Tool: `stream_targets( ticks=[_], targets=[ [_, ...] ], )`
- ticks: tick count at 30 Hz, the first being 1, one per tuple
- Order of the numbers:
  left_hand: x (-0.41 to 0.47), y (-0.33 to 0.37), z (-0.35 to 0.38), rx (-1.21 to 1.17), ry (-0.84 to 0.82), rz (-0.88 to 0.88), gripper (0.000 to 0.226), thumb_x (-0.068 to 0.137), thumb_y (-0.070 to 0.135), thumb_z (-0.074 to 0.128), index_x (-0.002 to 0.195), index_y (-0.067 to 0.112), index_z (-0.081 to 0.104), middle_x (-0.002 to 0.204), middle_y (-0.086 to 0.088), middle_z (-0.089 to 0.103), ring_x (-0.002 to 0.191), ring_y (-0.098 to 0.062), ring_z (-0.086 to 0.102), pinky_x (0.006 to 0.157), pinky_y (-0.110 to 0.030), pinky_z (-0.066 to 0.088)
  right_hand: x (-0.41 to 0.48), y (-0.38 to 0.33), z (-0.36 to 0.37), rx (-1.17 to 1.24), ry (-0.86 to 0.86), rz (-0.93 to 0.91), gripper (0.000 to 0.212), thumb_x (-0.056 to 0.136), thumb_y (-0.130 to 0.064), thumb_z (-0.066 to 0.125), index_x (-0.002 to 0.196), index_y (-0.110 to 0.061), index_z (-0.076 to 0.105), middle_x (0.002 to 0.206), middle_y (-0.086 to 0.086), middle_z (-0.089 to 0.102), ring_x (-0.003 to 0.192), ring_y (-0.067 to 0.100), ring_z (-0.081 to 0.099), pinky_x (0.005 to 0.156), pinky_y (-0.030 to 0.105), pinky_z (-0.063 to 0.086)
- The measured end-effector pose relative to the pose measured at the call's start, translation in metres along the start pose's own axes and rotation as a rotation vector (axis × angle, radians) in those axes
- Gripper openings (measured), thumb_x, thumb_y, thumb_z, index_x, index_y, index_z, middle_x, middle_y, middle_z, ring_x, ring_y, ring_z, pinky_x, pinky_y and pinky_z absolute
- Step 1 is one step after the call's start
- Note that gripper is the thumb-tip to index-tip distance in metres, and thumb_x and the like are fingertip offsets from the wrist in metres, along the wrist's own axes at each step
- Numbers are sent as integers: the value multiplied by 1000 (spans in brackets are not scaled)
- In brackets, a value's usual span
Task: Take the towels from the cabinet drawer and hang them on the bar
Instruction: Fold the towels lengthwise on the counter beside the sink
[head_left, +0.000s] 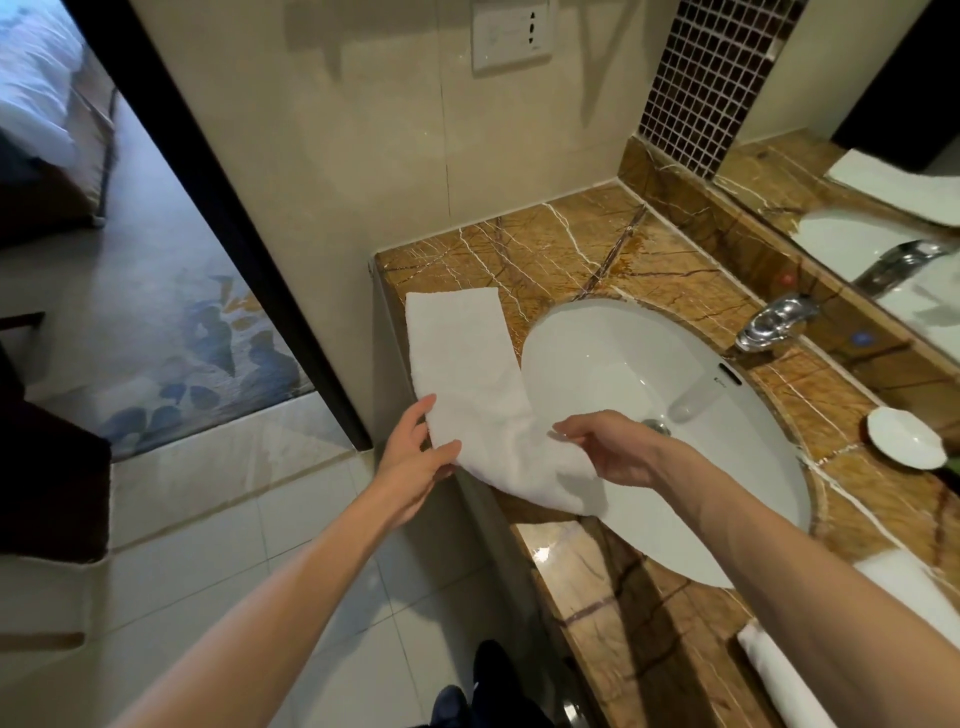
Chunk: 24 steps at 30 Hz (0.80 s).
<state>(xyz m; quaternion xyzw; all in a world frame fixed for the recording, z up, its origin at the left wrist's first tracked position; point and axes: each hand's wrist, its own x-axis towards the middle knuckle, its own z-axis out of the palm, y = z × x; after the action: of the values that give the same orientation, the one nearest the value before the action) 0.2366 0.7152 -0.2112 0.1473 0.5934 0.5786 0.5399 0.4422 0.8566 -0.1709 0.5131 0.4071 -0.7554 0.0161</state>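
A white folded towel lies on the brown marble counter, stretching from the counter's left corner toward me and overlapping the sink's near-left rim. My left hand grips the towel's left edge at the counter front. My right hand pinches the towel's near end over the basin. A second white towel lies at the lower right, partly behind my right forearm. No drawer or bar is in view.
A white oval sink with a chrome faucet fills the counter's middle. A small white dish sits at the right. A mirror runs along the back. A dark door frame stands left, with tiled floor below.
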Motion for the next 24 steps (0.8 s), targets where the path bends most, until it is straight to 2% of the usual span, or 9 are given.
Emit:
stream_targets(
  ticks=[2,5,6,10,13,16,18,22,24],
  targets=[
    [-3,1,1,33,-27,15,76,80,-5,69,140,30,37,131,8,52,118,-21,54,89,-47,54,-5,2,0,2,-33,54,31,91,-12,62,118,1,58,114,19,64,109,34,63,93,37,53],
    [-6,1,3,134,-79,28,85,77,-6,70,143,34,35,140,8,41,121,-23,50,85,-53,55,-12,2,8,-40,25,43,19,91,-8,61,108,1,60,95,13,65,87,24,65,66,25,56],
    [-6,0,3,181,-92,35,87,77,-6,70,144,35,33,142,7,39,124,-24,48,84,-52,56,-13,3,10,-76,62,34,17,92,-8,59,106,0,60,93,10,63,86,21,63,63,23,54],
    [-4,3,5,314,-69,110,88,79,-8,68,148,29,28,144,4,39,129,-18,42,89,-45,55,-20,7,17,-381,191,-61,25,97,-20,51,119,-8,49,114,4,56,111,24,53,97,36,46],
    [-2,6,6,243,8,100,85,80,-10,65,148,25,28,141,-5,46,126,-24,48,94,-51,51,-25,8,25,-575,270,-114,22,99,-22,44,118,-12,46,113,3,51,110,25,50,96,39,46],
    [-3,9,9,148,41,76,80,82,-5,67,147,24,30,136,-9,54,119,-25,56,97,-48,50,-23,7,26,-705,331,-201,28,98,-20,40,118,-4,53,116,10,55,100,24,53,87,39,46],
    [-3,6,9,81,52,54,78,81,2,71,145,24,33,134,-9,56,117,-24,59,98,-47,49,-21,6,28,-656,325,-223,25,98,-18,41,111,-3,57,108,12,60,95,25,58,84,40,50],
    [-11,-4,12,-46,44,10,81,75,18,78,144,24,34,137,-5,54,119,-26,57,99,-52,48,-14,1,24,-345,259,-149,25,99,-17,44,109,2,58,95,13,64,87,25,62,70,31,51],
    [-21,-11,17,-67,24,-4,78,78,20,75,145,25,34,141,-3,49,122,-26,54,101,-51,46,-9,-3,21,-221,222,-64,27,100,-18,44,114,3,54,102,13,65,92,24,63,73,30,53]
  ],
)
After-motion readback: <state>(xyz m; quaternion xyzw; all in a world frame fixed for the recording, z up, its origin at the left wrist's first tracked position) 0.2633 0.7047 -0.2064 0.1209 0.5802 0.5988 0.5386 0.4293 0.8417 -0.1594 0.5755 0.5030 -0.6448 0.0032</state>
